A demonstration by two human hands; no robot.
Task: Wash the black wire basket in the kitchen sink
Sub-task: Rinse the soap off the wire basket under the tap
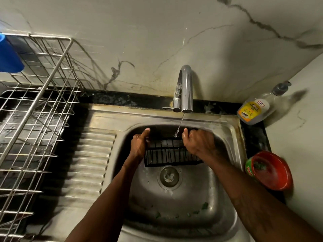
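Observation:
The black wire basket point(168, 154) is held over the bowl of the steel sink point(225, 130), just above the drain point(169, 176). My left hand point(139, 144) grips its left end, thumb pointing up along the far edge. My right hand point(198, 143) grips the right end, fingers curled over the top rim. A thin stream of water falls from the chrome tap point(185, 88) and lands on the basket's far rim between my hands.
A steel dish rack point(35, 109) stands on the left counter beside the ribbed draining board point(92, 163), with a blue cup point(9, 55) at its far corner. A dish-soap bottle point(257, 109) and a red soap tub point(272, 170) sit right of the sink.

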